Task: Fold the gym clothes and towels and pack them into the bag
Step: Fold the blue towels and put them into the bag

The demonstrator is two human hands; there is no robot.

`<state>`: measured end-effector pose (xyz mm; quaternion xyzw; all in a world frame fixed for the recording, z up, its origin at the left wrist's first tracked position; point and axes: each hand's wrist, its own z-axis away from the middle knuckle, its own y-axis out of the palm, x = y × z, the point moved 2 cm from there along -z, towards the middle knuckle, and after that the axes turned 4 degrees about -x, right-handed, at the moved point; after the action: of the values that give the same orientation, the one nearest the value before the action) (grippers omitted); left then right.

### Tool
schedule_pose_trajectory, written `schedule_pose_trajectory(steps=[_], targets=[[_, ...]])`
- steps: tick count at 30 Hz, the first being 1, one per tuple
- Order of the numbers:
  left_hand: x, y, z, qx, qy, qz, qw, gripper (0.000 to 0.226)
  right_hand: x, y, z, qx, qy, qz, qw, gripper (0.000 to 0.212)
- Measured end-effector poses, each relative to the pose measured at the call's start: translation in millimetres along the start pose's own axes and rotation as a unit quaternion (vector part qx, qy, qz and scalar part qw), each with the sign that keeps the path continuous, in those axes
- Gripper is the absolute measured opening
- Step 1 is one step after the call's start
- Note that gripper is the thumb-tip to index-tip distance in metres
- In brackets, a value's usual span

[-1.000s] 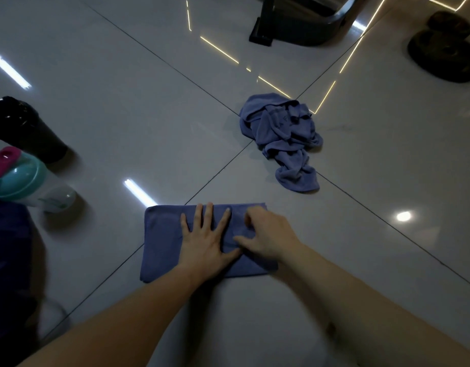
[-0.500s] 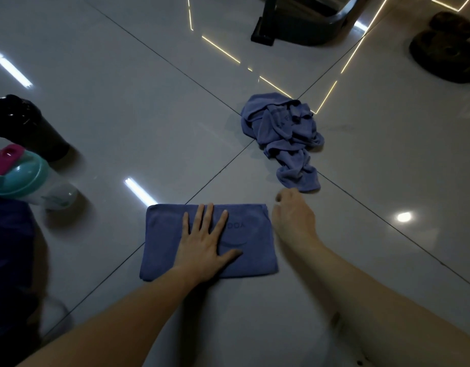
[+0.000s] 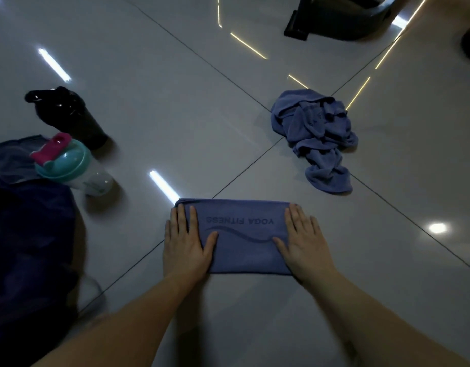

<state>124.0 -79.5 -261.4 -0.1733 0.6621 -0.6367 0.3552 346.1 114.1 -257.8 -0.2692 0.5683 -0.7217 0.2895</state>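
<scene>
Head view: the folded blue towel, printed YOGA FITNESS, is lying on the tiled floor, near centre. The left hand and right hand are pressing flat on its two ends, fingers straight, pinching nothing. Judgement: even outward smoothing would sharpen the creases. A crumpled towel is waiting far right, and the dark bag is sitting near left.

The folded towel bore the words "YOGA FITNESS" in darker print, upside down to the camera, above a printed wavy line. Green print on the clear bottle, left of the folded towel, was too small to read. Faint marks on the crumpled towel beyond it could not be made out.
</scene>
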Motion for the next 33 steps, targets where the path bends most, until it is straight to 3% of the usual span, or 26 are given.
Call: schedule_pose_trajectory(steps=[4, 8, 11, 16, 20, 22, 27, 33], targets=[[2, -3, -3, 0.004, -0.004, 0.023, 1.000, 0.089, 9, -18, -13, -0.010, 0.081, -0.033, 0.996, 0.085], [23, -28, -2, -0.061, -0.058, 0.057, 0.995, 0.074, 47, -38, -32, -0.068, -0.004, -0.044, 0.997, 0.064], [38, -43, 10, -0.078, -0.084, 0.039, 0.993, 0.057, 89, -49, -57, -0.048, -0.085, -0.085, 0.992, 0.054], [33, -49, 32, 0.009, -0.158, 0.017, 0.987, 0.053, 157, -67, -97, 0.017, -0.142, -0.109, 0.984, 0.051], [23, -50, 30, 0.059, -0.260, 0.165, 0.950, 0.052, 185, -72, -117, 0.074, -0.140, -0.057, 0.986, 0.035], [20, -50, 25, 0.087, -0.289, 0.185, 0.935, 0.052, 196, -79, -123, 0.112, -0.153, -0.043, 0.981, 0.027], [22, -53, 18, 0.171, -0.306, 0.223, 0.909, 0.028, 206, -88, -128, 0.193, -0.155, -0.048, 0.968, 0.009], [20, -84, 3, 0.188, -0.278, 0.373, 0.865, 0.028, 171, -124, -125, 0.188, -0.133, -0.208, 0.950, 0.020]])
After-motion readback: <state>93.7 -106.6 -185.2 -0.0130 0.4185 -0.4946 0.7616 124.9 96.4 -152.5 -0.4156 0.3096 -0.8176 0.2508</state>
